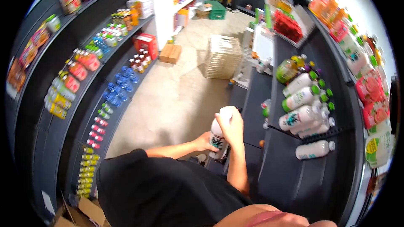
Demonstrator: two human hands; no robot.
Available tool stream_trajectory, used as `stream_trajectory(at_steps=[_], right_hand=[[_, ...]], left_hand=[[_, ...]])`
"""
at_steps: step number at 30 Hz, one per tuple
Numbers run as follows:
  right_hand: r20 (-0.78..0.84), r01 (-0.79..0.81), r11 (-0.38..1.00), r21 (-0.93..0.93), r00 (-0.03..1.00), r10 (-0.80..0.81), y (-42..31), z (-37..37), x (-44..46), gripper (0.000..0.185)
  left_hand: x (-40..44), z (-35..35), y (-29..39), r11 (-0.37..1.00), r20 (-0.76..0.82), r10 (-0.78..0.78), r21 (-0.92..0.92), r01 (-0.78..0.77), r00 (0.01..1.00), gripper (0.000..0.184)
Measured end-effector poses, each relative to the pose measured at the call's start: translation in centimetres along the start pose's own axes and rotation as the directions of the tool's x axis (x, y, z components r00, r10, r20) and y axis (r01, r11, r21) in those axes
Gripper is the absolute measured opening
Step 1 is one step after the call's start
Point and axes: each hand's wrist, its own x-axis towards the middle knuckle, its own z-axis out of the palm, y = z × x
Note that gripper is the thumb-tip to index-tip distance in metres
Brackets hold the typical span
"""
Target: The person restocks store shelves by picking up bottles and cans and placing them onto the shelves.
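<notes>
A white bottle [216, 136] with dark lettering is held upright, slightly tilted, in front of my body. My left hand [203, 142] is closed around its lower side. Around its upper part and top wraps my right hand [232, 126], which hides the cap and much of the neck. To the right, similar white bottles [296, 117] stand in a group on the dark shelf. Another white bottle [313, 149] with a white cap is nearer to me on that same shelf.
Shelves of drinks line my left, including blue bottles [120, 85]. Stacked cream crates [223, 56] and a brown carton [170, 54] stand on the floor ahead. An open cardboard box [90, 211] sits at lower left. A red-filled tray [288, 25] is at the upper right.
</notes>
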Motion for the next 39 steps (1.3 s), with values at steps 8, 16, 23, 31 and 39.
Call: stream_trajectory(at_steps=[8, 16, 23, 31, 39], right_hand=[[0.555, -0.300, 0.787, 0.539, 0.830, -0.064, -1.1, 23.2, -9.6, 0.043], [0.908, -0.717, 0.646, 0.261, 0.410, 0.089, -4.7, 34.4, -25.6, 0.050], [0.997, -0.625, 0.779, 0.055, 0.082, -0.004, -12.2, 38.5, -29.5, 0.077], [0.687, 0.053, 0.686, 0.726, -0.087, -0.721, -27.2, 49.3, -26.9, 0.094], [0.312, -0.171, 0.360, 0.917, -0.253, -0.916, -41.5, 67.9, -29.7, 0.086]], left_hand=[[-28.7, -5.8, 3.7, 0.487, -0.777, 0.166, 0.600, 0.635, 0.607, 0.083], [-51.6, -0.4, 5.2, 0.290, -0.901, 0.054, 0.427, 0.856, 0.431, 0.077], [-63.4, 0.3, 4.5, 0.360, -0.942, 0.255, 0.303, 0.883, 0.219, 0.076], [-66.5, -3.9, 7.2, 0.818, -0.735, 0.573, 0.484, 0.311, -0.363, 0.067], [-74.6, -11.1, 13.1, 0.760, -0.437, 0.631, 0.514, 0.397, -0.641, 0.069]])
